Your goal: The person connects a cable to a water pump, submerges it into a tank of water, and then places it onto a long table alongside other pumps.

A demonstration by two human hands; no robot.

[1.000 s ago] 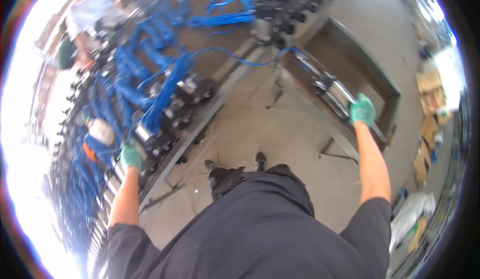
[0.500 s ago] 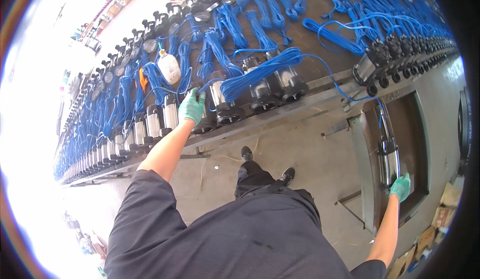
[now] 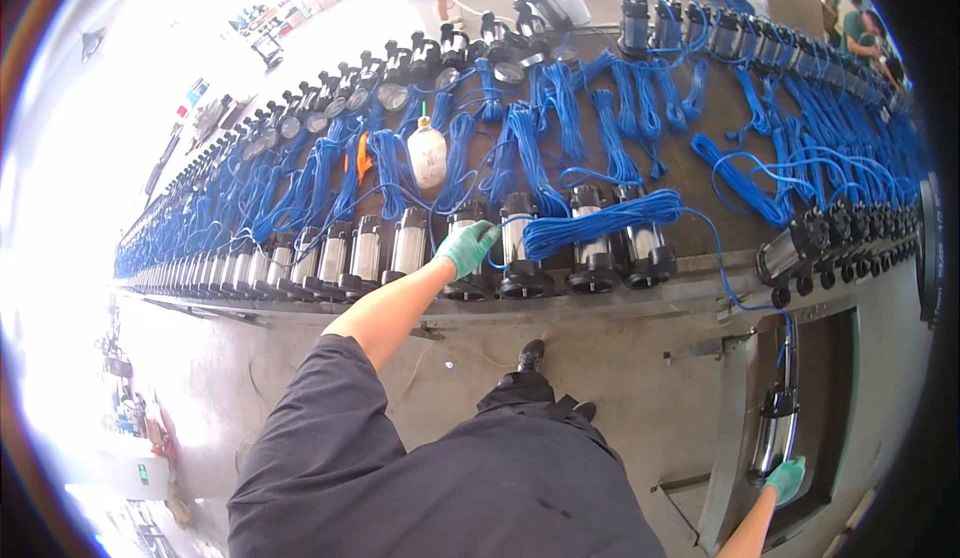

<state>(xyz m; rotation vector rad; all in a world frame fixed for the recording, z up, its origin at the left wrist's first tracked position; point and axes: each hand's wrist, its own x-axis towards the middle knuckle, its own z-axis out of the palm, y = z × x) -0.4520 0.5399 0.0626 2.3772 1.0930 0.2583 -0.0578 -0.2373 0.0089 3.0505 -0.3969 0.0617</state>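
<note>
My left hand (image 3: pixel 467 249), in a green glove, has its fingers curled on a silver submersible pump (image 3: pixel 467 220) with black ends, standing at the near edge of the table. At the right, my green-gloved right hand (image 3: pixel 786 480) grips the lower end of another submersible pump (image 3: pixel 777 428), lying tilted in a metal trough (image 3: pixel 738 408). A blue cable (image 3: pixel 713 243) runs from that pump up to a tied blue cable bundle (image 3: pixel 600 223) resting across several upright pumps. Part of the left fingers is hidden behind the glove's back.
Rows of pumps with blue cable bundles cover the table (image 3: pixel 690 183). A white bottle (image 3: pixel 428 155) and an orange item (image 3: pixel 360 158) stand among them. More pumps (image 3: pixel 792 250) line the right edge. Across the table is a person in white (image 3: pixel 560 3). Floor (image 3: pixel 330 408) lies below.
The view has tilted up, so the table, trough and hands sit lower, and people across the table show. Both hands stay at the same pumps.
</note>
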